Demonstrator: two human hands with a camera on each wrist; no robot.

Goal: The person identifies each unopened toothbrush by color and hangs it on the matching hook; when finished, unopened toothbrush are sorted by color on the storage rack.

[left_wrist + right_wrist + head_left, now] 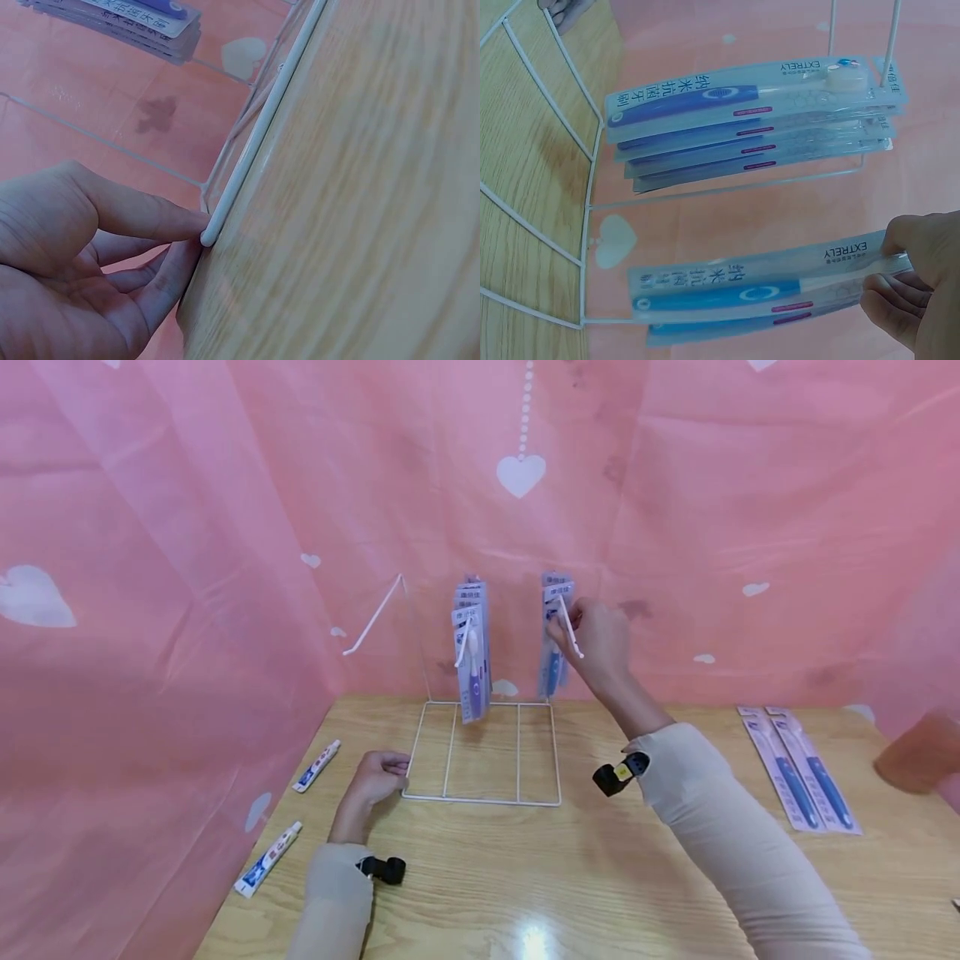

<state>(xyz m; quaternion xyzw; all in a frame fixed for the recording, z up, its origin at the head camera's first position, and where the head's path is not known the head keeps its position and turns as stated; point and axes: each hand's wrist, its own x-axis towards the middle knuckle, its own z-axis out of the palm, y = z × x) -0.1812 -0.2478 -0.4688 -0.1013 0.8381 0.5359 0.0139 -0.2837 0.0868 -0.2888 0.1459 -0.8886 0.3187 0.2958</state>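
I see a white wire rack (482, 752) standing upright on the desk (570, 877), its flat base frame at the front. From its right hook hangs a toothbrush pack (765, 285): clear blister, blue-handled brush, white card with print. It hangs upright, another pack just behind it. A thicker bunch of packs (472, 647) hangs from the middle hook.

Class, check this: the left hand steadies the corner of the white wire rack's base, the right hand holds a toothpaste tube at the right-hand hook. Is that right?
Not quite. The right hand holds a packaged toothbrush, not a toothpaste tube, at the right-hand hook; the right wrist view shows it. The toothpaste tubes lie on the table. The left hand does touch the wire rack corner.
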